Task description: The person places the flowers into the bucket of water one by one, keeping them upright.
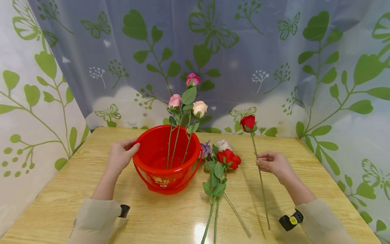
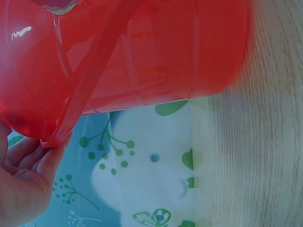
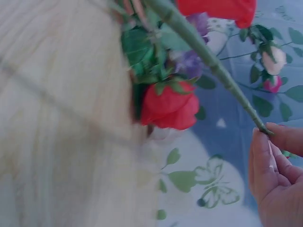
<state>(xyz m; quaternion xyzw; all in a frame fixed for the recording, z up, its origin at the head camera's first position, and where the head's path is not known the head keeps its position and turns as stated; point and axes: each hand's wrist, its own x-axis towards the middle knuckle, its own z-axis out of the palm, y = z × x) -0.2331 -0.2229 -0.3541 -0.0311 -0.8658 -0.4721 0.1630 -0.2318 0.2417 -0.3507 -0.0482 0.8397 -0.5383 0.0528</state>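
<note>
My left hand (image 1: 121, 154) grips the left rim of a red plastic bucket (image 1: 164, 178), thumb over the edge; the left wrist view shows the fingers at the rim by the handle's end. Inside the bucket stand a pale pink rose (image 1: 175, 101), a cream rose (image 1: 199, 108) and a bright pink rose (image 1: 193, 79), stems leaning on the far right side. To the right, my right hand (image 1: 274, 164) pinches the stem of a single red rose (image 1: 248, 123) between thumb and fingers. It is held upright, bloom at the top, its shadow falling on the table.
On the wooden table (image 1: 164, 220), right of the bucket, lie more artificial flowers: a red bloom (image 1: 228, 159), a white bloom (image 1: 223, 145) and purple flowers (image 1: 206, 149), stems pointing toward me. A patterned curtain (image 1: 182, 40) hangs behind the table's far edge.
</note>
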